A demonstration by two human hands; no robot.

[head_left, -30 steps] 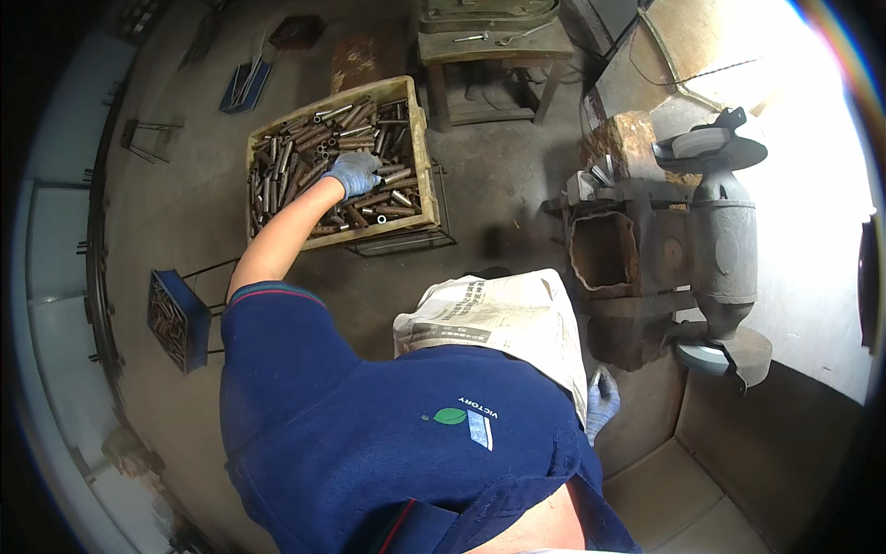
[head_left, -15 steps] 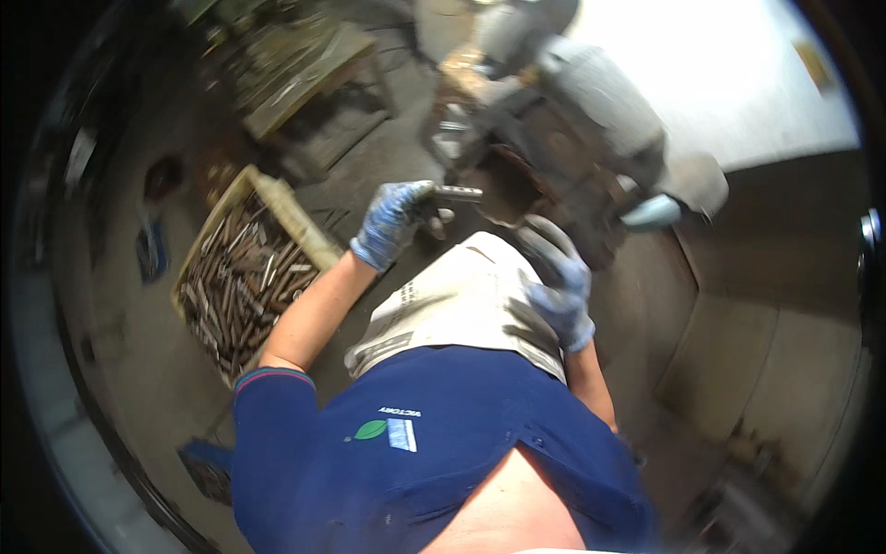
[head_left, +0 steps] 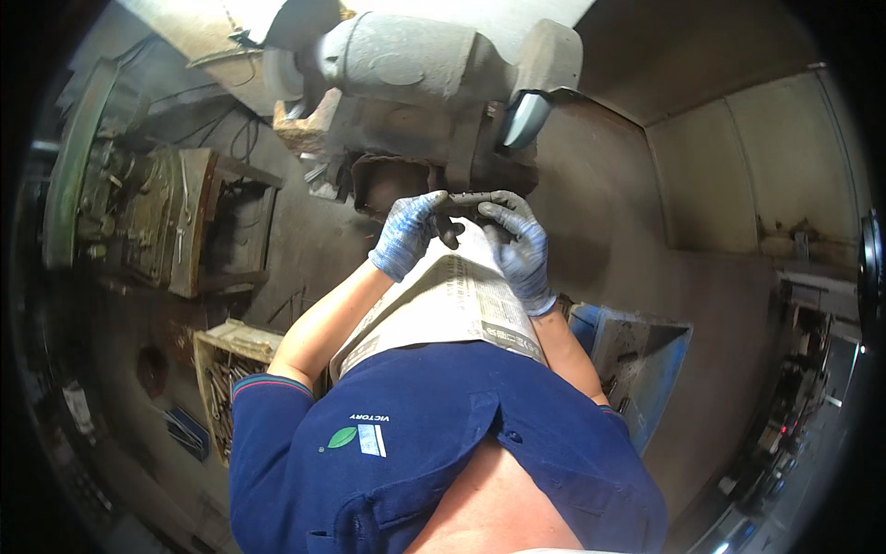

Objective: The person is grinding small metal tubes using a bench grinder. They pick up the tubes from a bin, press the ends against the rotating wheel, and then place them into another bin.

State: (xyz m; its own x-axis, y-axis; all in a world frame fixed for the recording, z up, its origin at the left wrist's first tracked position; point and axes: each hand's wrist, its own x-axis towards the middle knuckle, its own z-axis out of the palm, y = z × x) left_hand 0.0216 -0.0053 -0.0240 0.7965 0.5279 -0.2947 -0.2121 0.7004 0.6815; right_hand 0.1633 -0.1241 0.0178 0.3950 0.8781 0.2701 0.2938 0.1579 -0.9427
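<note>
A short dark metal bar with small holes [head_left: 469,198] spans the gap between my two gloved hands. My left hand [head_left: 406,233] pinches its left end, and the fingers of my right hand [head_left: 523,247] are closed on the other end. Both gloves are blue and white with dark, grimy fingers. Just beyond the bar stands a grey bench grinder [head_left: 406,60], with a light blue shield [head_left: 528,120] at its right wheel housing. Printed paper [head_left: 434,300] covers my lap below the hands.
A pale yellow crate [head_left: 242,334] of metal bars stands at my left, partly behind my arm. On my right is a blue bin [head_left: 660,369] with a few pieces inside. A greenish machine [head_left: 120,198] stands at the far left, and a panelled wall [head_left: 738,166] at the right.
My view has swung so that the grinder sits straight ahead and the blue bin shows. My right hand, empty before, has joined the left on the bar.
</note>
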